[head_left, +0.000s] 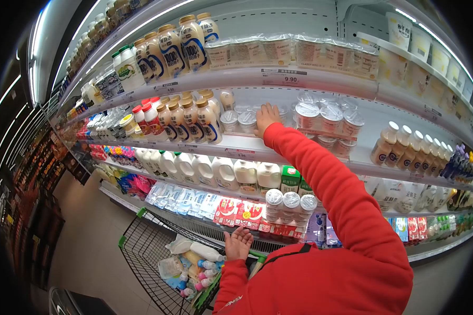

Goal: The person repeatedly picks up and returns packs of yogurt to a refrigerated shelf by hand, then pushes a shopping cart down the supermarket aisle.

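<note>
"What can't you see around the right hand (268, 118)?"

"Its underside. The back of the hand and the red sleeve (320, 163) face the camera, so I can't tell whether its fingers are clamped on a cup or only resting among them. The sleeve also covers part of the lower shelves, and the price labels are mostly too small to read."

"And the left hand (238, 243)?"

"Palm up, fingers loosely apart, near the shopping cart (147, 247). The goods inside overlap too much to count, though one white bottle (207, 252) lies on top."

"How many of each, then?"

"Two clear cups (247, 122) stand in front, just left of the right hand, with others partly hidden behind. The raised stack (331, 118) to the right shows three lids along its front, and the low stack (291, 207) shows three on top. Two red-capped bottles (150, 116) lead their row."

"What do the cups by the hand look like?"

"Short, round and see-through, with pale contents and whitish printed lids, upright on the middle shelf (270, 153), beside the gold-capped bottles (209, 123)."
</note>
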Tool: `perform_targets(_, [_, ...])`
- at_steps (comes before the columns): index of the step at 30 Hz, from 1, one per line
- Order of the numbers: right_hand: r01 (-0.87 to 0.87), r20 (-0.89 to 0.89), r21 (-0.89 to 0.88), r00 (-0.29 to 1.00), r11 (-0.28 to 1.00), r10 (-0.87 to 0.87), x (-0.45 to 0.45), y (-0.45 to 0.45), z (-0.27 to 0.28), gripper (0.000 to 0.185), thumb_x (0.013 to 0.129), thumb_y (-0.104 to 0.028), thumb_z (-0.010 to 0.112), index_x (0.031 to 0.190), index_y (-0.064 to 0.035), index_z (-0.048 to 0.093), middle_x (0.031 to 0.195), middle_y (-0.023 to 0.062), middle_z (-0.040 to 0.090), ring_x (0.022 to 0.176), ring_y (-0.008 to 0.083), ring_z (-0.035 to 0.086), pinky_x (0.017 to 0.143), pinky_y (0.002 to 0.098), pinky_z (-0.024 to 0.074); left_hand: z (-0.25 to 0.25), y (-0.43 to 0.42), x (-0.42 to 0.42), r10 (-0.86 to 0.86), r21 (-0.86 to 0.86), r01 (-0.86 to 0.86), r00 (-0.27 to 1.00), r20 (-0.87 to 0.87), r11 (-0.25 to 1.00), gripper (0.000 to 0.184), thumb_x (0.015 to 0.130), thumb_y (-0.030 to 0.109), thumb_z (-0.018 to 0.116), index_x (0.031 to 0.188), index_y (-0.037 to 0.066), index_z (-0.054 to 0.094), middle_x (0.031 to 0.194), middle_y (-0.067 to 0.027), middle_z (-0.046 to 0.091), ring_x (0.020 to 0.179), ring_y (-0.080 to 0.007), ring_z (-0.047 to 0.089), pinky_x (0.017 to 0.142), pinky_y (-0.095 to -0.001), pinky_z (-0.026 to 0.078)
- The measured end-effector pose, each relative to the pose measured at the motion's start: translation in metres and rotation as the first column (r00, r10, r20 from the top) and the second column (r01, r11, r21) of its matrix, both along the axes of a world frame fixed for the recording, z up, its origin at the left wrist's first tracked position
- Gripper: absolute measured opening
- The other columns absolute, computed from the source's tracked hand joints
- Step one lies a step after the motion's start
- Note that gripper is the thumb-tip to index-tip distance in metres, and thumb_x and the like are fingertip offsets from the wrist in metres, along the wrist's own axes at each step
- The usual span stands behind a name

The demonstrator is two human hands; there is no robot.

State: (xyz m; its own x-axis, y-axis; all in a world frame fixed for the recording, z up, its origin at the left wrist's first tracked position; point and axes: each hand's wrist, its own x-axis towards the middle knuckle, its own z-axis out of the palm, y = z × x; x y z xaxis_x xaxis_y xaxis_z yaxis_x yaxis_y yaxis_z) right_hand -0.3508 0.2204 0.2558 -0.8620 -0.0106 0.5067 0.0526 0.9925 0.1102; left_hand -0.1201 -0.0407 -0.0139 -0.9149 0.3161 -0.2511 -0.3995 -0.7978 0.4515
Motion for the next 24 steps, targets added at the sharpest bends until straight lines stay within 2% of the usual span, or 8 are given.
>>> perform_targets(2, [-0.018, 0.063, -0.041, 0.998, 0.999, 0.02, -0.001, 0.003, 0.001, 0.069, 0.068, -0.036, 0.075, 0.121, -0.0008, 0.047, 0.127, 0.0184, 0.046, 0.12, 0.0364, 0.044, 0.111, 0.0503, 0.0194, -0.001, 0.001, -0.002, 0.001, 0.002, -0.001, 1.0, 0.011, 1.0, 0.066, 0.09, 0.063, 0.038, 0.112, 0.002, 0.052, 0.102, -0.0132, 0.056, 0.092, -0.0251, 0.054, 0.09, -0.0414, 0.045])
perform_targets(8, [-0.101, 0.055, -0.235, 0.992, 0.967, 0.117, 0.022, 0.005, 0.011, 0.062, 0.07, -0.03, 0.073, 0.12, -0.0031, 0.047, 0.117, 0.0165, 0.05, 0.113, 0.035, 0.049, 0.097, 0.0456, 0.0421, -0.004, 0.005, -0.004, -0.013, -0.008, 0.013, 1.0, 0.02, 1.0, 0.067, 0.091, 0.063, 0.036, 0.113, 0.002, 0.052, 0.101, -0.0127, 0.057, 0.092, -0.0246, 0.055, 0.09, -0.0413, 0.046])
perform_targets(11, [-0.136, -0.04, -0.198, 0.991, 0.971, 0.13, 0.026, 0.001, 0.007, 0.054, 0.07, -0.029, 0.074, 0.113, -0.0069, 0.05, 0.108, 0.0157, 0.052, 0.105, 0.0363, 0.052, 0.086, 0.0448, 0.0476, -0.003, 0.004, -0.005, -0.018, -0.014, 0.019, 1.0, 0.026, 1.0, 0.066, 0.092, 0.063, 0.035, 0.113, 0.002, 0.052, 0.1, -0.0126, 0.058, 0.091, -0.0245, 0.056, 0.09, -0.0414, 0.046])
perform_targets(19, [-0.514, -0.353, -0.33, 0.845, 0.792, 0.401, 0.115, -0.006, 0.033, 0.048, 0.074, -0.025, 0.072, 0.117, -0.0098, 0.058, 0.1, 0.0145, 0.055, 0.094, 0.0309, 0.056, 0.082, 0.0393, 0.0473, -0.002, 0.003, -0.002, -0.033, -0.002, 0.033, 0.999, -0.005, 0.999, 0.059, 0.094, 0.056, 0.038, 0.113, 0.003, 0.052, 0.1, -0.012, 0.059, 0.091, -0.0229, 0.057, 0.088, -0.0387, 0.047])
perform_targets(20, [-0.545, -0.366, -0.372, 0.83, 0.751, 0.421, 0.131, -0.006, 0.033, 0.047, 0.076, -0.024, 0.071, 0.119, -0.0102, 0.058, 0.1, 0.0135, 0.056, 0.093, 0.0283, 0.057, 0.082, 0.0375, 0.0473, 0.0, 0.003, -0.001, -0.032, 0.015, 0.032, 0.999, -0.003, 0.999, 0.056, 0.095, 0.053, 0.04, 0.114, 0.003, 0.052, 0.1, -0.012, 0.059, 0.091, -0.0228, 0.058, 0.088, -0.0388, 0.047])
perform_targets(22, [-0.444, -0.177, -0.748, 0.849, 0.493, 0.498, 0.151, -0.002, 0.017, 0.051, 0.076, -0.025, 0.071, 0.121, -0.0064, 0.056, 0.105, 0.0138, 0.059, 0.097, 0.0242, 0.057, 0.086, 0.0348, 0.0455, 0.003, 0.004, 0.0, -0.027, 0.05, 0.029, 0.999, -0.036, 0.998, 0.052, 0.096, 0.05, 0.041, 0.117, 0.003, 0.051, 0.104, -0.0124, 0.059, 0.093, -0.0228, 0.057, 0.09, -0.0391, 0.046])
perform_targets(23, [-0.322, -0.095, -0.886, 0.831, 0.335, 0.548, 0.162, -0.001, 0.008, 0.053, 0.077, -0.026, 0.071, 0.122, -0.0046, 0.056, 0.108, 0.0139, 0.06, 0.099, 0.0222, 0.057, 0.088, 0.0335, 0.0446, 0.007, 0.005, 0.001, -0.022, 0.074, 0.025, 0.999, -0.047, 0.997, 0.052, 0.096, 0.049, 0.042, 0.118, 0.003, 0.05, 0.106, -0.0125, 0.058, 0.094, -0.0228, 0.057, 0.09, -0.0393, 0.046])
perform_targets(24, [-0.134, -0.083, -0.991, 0.756, 0.029, 0.649, 0.175, -0.006, -0.002, 0.049, 0.08, -0.025, 0.07, 0.122, -0.0022, 0.056, 0.11, 0.012, 0.061, 0.099, 0.0163, 0.057, 0.088, 0.0301, 0.044, 0.011, 0.006, 0.002, -0.011, 0.114, 0.02, 0.997, -0.081, 0.993, 0.052, 0.095, 0.049, 0.044, 0.12, 0.003, 0.049, 0.11, -0.013, 0.057, 0.096, -0.0228, 0.056, 0.092, -0.0395, 0.045])
